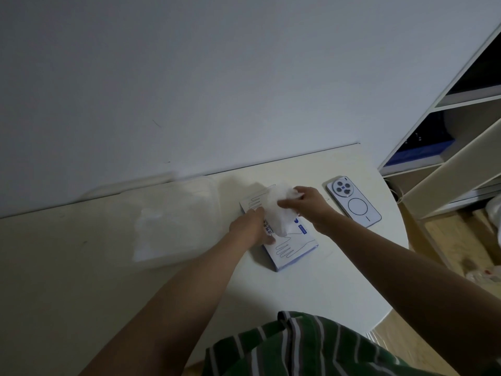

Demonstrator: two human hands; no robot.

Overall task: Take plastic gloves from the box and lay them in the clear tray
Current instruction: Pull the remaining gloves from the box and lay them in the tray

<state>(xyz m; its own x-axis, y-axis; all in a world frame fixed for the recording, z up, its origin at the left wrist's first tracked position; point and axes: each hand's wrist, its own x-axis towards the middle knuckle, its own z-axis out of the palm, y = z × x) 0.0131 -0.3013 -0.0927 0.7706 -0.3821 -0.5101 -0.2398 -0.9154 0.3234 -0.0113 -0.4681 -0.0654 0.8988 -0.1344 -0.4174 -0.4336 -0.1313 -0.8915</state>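
Viewing from the head camera, the only view supplied: the glove box (291,246) lies flat on the table (311,289) near frame centre, printed face up. A plastic glove (278,213), white and crumpled, stands partly out of the top of the box. The right hand (309,204) pinches it between thumb and curled fingers at the glove's two o'clock corner. The bulk of the film trails toward seven o'clock, below and left of those fingers. The left hand (252,226) rests on the box at its nine o'clock edge, fingers extended and pressing it down; whether its tips also touch the glove cannot be told. The clear tray (195,202) sits at nine o'clock of the box, just beside it, blurred, with pale film apparently inside. A phone (352,203) lies at two o'clock of the box. Assessment: the glove is very light, limp and slippery, likely to cling to its neighbours and to tear if snatched. The cuff or any free edge is the sound place to hold, with the box pinned.
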